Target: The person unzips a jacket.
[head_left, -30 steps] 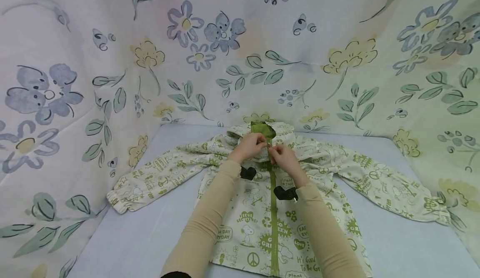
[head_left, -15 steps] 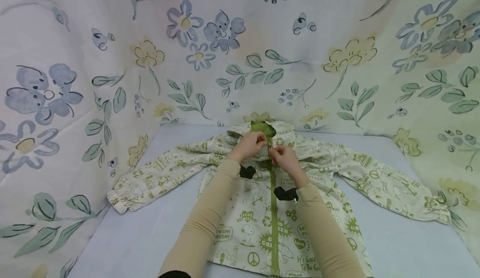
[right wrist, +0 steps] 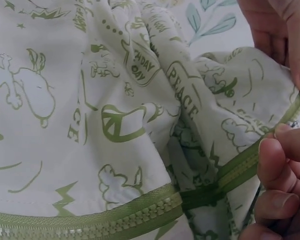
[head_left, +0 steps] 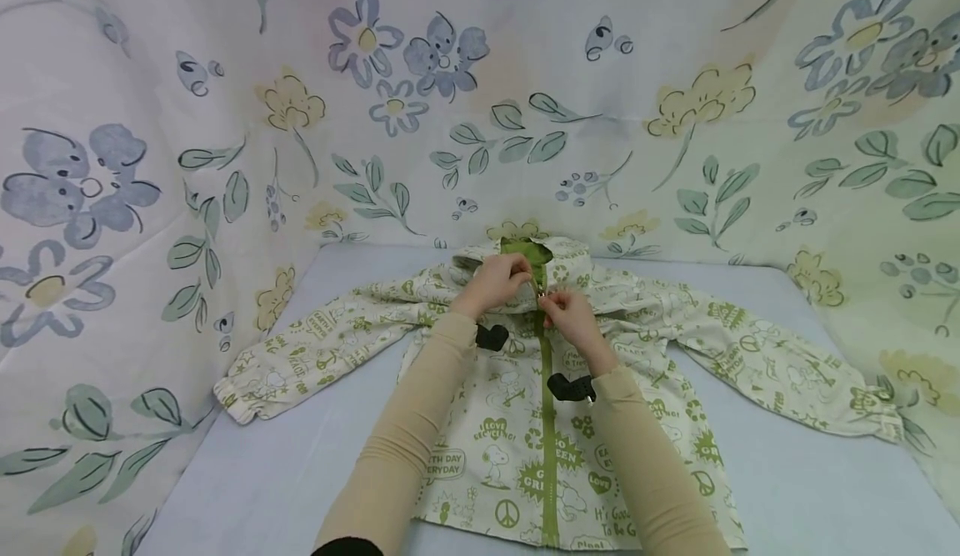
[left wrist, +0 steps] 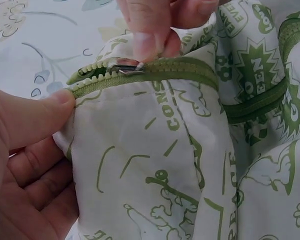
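Observation:
A cream jacket (head_left: 517,456) with green print lies spread front up, sleeves out to both sides, a green zipper (head_left: 548,439) down its middle. At the collar, my left hand (head_left: 497,283) pinches the top corner of the zipper edge between thumb and fingers. My right hand (head_left: 572,316) pinches the pull of the metal zipper slider (left wrist: 127,66), just below the left hand. In the left wrist view the zipper teeth (left wrist: 95,74) stand apart above the slider and run joined below it. Right fingertips partly hide the slider in the right wrist view.
The jacket lies on a pale table (head_left: 300,473). Floral fabric (head_left: 480,106) hangs behind and at the sides. The left sleeve in view (head_left: 300,364) and the right one (head_left: 780,373) reach outward. A green lining (head_left: 528,256) shows inside the hood.
My left hand has moved slightly up and away from the right hand, drawing the collar edge with it. The right hand keeps its pinch on the slider pull. The head view has shifted slightly.

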`<control>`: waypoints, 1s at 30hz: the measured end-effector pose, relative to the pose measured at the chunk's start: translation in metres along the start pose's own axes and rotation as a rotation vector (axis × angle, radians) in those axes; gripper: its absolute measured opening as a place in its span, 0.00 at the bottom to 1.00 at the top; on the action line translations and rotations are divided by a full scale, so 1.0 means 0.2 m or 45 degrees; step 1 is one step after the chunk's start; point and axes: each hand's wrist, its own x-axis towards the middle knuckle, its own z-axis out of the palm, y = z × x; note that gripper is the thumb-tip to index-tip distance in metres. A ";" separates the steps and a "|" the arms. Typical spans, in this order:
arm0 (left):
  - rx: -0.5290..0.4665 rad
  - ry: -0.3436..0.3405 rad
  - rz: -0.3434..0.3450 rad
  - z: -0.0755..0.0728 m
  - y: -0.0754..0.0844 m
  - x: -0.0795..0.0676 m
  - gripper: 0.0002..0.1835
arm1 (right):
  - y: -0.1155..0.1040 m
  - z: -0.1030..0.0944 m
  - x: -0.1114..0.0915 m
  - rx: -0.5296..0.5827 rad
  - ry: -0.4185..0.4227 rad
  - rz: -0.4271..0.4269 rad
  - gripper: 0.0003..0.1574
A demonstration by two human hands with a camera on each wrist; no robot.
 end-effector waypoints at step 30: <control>-0.097 0.079 -0.003 -0.01 0.00 -0.02 0.07 | 0.07 0.02 -0.03 -0.016 -0.030 0.104 0.19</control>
